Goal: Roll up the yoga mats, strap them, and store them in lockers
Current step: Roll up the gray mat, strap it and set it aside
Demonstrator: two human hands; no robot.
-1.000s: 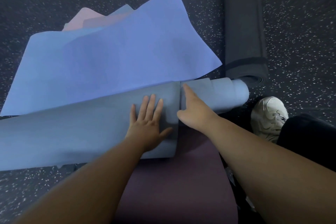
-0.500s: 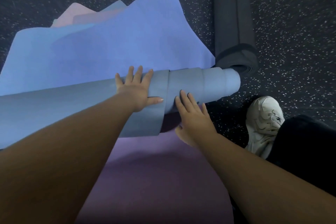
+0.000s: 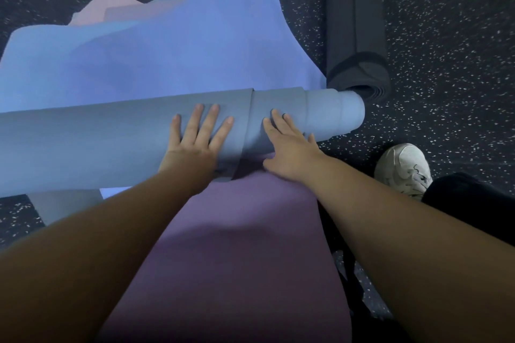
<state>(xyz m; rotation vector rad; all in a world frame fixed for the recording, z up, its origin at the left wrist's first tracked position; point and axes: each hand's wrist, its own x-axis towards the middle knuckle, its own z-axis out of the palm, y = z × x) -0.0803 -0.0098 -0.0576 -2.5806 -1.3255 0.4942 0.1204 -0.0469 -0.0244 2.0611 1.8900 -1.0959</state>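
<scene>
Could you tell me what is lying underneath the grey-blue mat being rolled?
A purple mat reaches under the grey-blue roll, and a periwinkle mat spreads behind. How far either extends beneath is covered.

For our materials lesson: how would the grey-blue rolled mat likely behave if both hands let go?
The grey-blue rolled mat would probably loosen, since no strap shows. Its round shape suggests it could roll across the floor. Its telescoped right end hints at soft, slipping layers.

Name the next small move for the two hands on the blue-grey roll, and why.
Probably push the blue-grey roll further forward: both the left hand and right hand lie flat on it, and unrolled blue mat remains ahead. Its right end telescopes, so squaring it may follow.
</scene>
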